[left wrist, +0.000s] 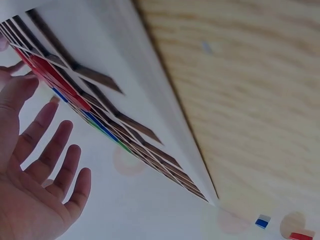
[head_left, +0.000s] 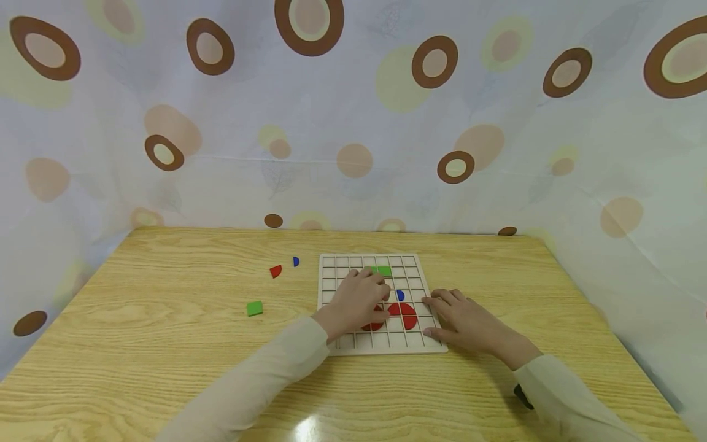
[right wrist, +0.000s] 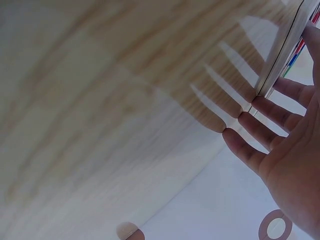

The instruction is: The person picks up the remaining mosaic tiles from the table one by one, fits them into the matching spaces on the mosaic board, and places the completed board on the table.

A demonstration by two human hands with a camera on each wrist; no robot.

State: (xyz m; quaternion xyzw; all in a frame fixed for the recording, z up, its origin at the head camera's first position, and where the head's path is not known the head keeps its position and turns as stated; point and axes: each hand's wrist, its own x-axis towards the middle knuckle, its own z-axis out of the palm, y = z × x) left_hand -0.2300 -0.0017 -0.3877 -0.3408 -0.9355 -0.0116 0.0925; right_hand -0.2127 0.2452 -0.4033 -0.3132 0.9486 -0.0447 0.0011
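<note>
A white grid board lies on the table under both hands. My left hand is over its middle with loosely bent fingers, and its thumb overlaps one red piece. In the left wrist view, nothing shows between the spread fingers. Beside the thumb lies a larger red piece, with a small blue half-round above it. A green piece sits toward the board's far side, partly hidden by the left hand. My right hand rests at the board's right edge, its fingertips on the edge and tabletop.
Left of the board, a green square, a red quarter-round and a blue half-round lie loose on the wooden table. A patterned curtain hangs behind and along both sides.
</note>
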